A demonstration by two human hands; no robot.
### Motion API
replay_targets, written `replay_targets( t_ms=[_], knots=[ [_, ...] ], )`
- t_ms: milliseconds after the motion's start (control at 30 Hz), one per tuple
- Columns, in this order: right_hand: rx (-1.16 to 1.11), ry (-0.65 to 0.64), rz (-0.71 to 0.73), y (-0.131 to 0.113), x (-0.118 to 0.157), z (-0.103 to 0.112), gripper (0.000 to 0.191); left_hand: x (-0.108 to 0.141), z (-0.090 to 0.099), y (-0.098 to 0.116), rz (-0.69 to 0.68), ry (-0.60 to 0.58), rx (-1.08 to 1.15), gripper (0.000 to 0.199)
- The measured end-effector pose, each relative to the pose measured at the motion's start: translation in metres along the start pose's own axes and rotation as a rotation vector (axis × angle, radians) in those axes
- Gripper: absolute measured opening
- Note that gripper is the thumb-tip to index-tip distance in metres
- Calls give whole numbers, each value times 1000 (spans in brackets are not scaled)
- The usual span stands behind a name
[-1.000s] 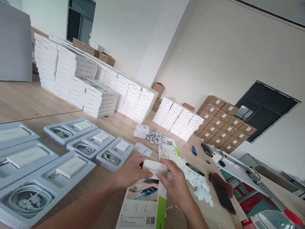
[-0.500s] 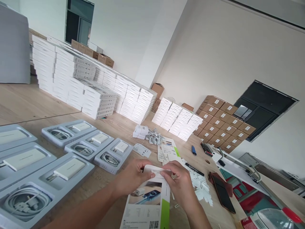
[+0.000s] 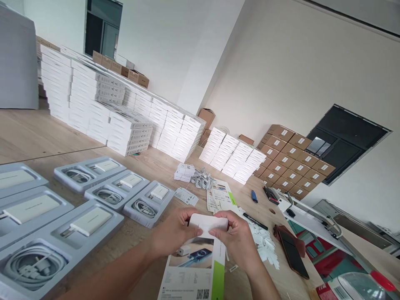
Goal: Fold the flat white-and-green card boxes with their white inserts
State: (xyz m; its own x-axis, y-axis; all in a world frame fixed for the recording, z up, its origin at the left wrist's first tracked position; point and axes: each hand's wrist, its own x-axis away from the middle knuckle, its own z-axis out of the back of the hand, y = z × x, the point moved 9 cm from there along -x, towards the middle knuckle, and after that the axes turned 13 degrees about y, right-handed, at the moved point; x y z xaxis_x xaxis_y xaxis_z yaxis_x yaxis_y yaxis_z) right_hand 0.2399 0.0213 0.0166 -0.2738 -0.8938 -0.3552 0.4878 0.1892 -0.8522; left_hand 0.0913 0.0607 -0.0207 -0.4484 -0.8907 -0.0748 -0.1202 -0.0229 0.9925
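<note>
Between my hands is a printed cardboard box sleeve (image 3: 195,266) with a phone picture, small text, QR codes and a green edge. My left hand (image 3: 175,233) pinches the left side of its white top flap (image 3: 204,223), thumb on the near face and fingers behind. On the right side, my right hand (image 3: 236,233) grips the same flap in a like way. The sleeve hangs toward me, its lower end cut off by the view. Left of my hands lies a grey tray (image 3: 149,204) with a white charger (image 3: 158,192) and a coiled cable (image 3: 143,208).
More filled trays (image 3: 90,173) stand at the left. Behind are stacks of white boxes (image 3: 178,133) and brown cartons (image 3: 287,162). Ahead lie cables (image 3: 202,179) and more printed sleeves (image 3: 222,193). To the right are white scraps (image 3: 264,241), a phone (image 3: 293,254) and a bottle (image 3: 353,285).
My right hand has shifted slightly along the flap to its right corner, its fingers now behind the edge. More of the flap's white face shows. My left hand has barely moved.
</note>
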Motion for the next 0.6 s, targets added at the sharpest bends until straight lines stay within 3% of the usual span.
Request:
replay_targets(
  t_ms=[267, 500, 600],
  knots=[
    [48, 77, 140, -17, 0, 9, 21, 2, -2, 13, -67, 57, 104, 12],
    [-280, -66, -169, 4, 0, -2, 29, 6, -5, 18, -77, 55, 121, 13],
    [-370, -90, -237, 11, -1, -4, 32, 5, -6, 16, -83, 58, 142, 11]
  ],
)
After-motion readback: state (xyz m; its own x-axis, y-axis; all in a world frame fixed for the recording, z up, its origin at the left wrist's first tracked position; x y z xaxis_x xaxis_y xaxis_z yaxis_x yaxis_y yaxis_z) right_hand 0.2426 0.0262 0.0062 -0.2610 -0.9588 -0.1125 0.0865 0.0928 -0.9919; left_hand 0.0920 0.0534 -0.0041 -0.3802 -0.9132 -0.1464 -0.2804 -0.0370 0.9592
